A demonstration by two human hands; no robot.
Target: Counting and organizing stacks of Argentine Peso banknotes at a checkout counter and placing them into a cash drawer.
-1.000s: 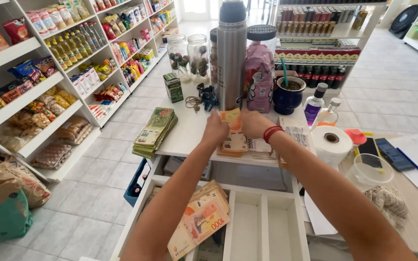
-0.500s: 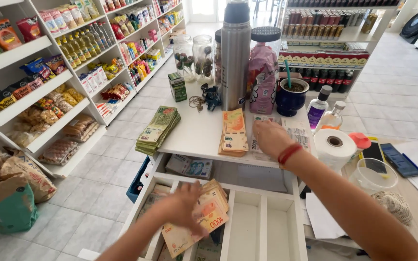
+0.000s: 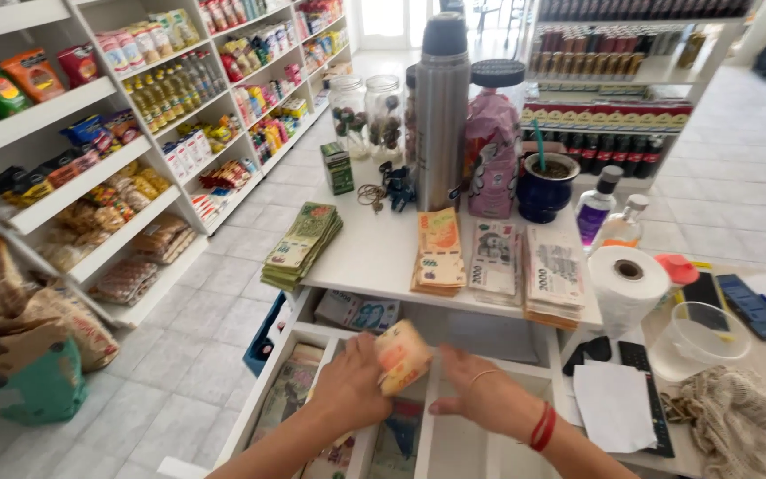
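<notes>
Left hand (image 3: 352, 383) grips a folded wad of banknotes (image 3: 402, 355) above the open cash drawer (image 3: 454, 448); right hand (image 3: 488, 396) hovers beside, fingers spread flat, empty, near the drawer's divider, counter edge (image 3: 454, 303) just above.

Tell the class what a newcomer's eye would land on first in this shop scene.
Probably the left hand lifting an orange wad of banknotes above the open white drawer, right hand beside it. Next, three banknote stacks on the counter's near edge, and the tall steel flask behind them.
</notes>
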